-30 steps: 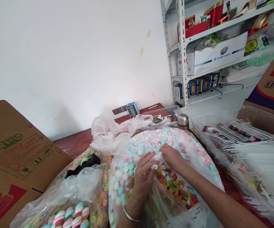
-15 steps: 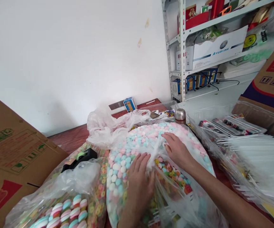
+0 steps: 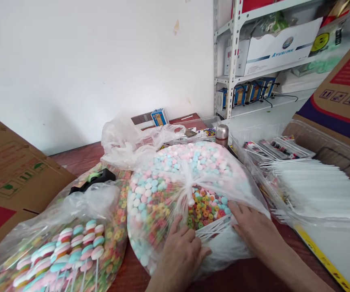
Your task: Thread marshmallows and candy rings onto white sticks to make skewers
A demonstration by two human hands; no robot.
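A big clear plastic bag [image 3: 169,162] sits in front of me, its top gathered into a white knot [image 3: 189,194]. Through the plastic show pastel pink, blue and white marshmallows, colourful ring-shaped candies [image 3: 203,209] and white sticks [image 3: 213,227]. My left hand [image 3: 182,251] rests on the near left part of the bag, fingers apart. On the right side, my right hand [image 3: 250,223] lies against the bag with its fingers stretched over the plastic. Neither hand touches the knot. Another clear bag [image 3: 102,198] at left holds striped marshmallow skewers [image 3: 77,243] and ring candies.
A black tape dispenser [image 3: 94,180] lies on the left bag. Cardboard boxes [image 3: 17,178] flank the table. White sticks [image 3: 311,190] fill a clear bin [image 3: 248,170] at right. A metal flask [image 3: 222,135] and a crumpled plastic bag [image 3: 126,142] stand behind. Metal shelving [image 3: 232,56] rises beyond.
Both hands have moved off the twisted top, down toward me, and the right one outward. The bag's neck now shows as a knot. The view has tilted downward.
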